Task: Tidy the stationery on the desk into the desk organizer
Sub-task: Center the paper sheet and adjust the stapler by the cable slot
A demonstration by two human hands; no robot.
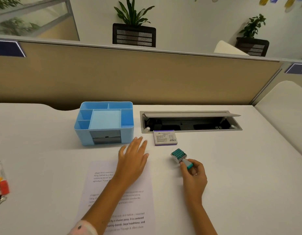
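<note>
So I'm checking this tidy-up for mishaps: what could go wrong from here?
The right hand pinches the teal roller stamp only by its handle end, so it could slip or mark the desk. The open cable tray sits right behind the stamp pad box; a nudge might push the box in. The left hand, open over the printed sheet, could drag it.

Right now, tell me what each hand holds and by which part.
The right hand holds the teal roller stamp by its handle end, roller head pointing away. The left hand holds nothing; it lies open, fingers spread over the printed sheet.
</note>
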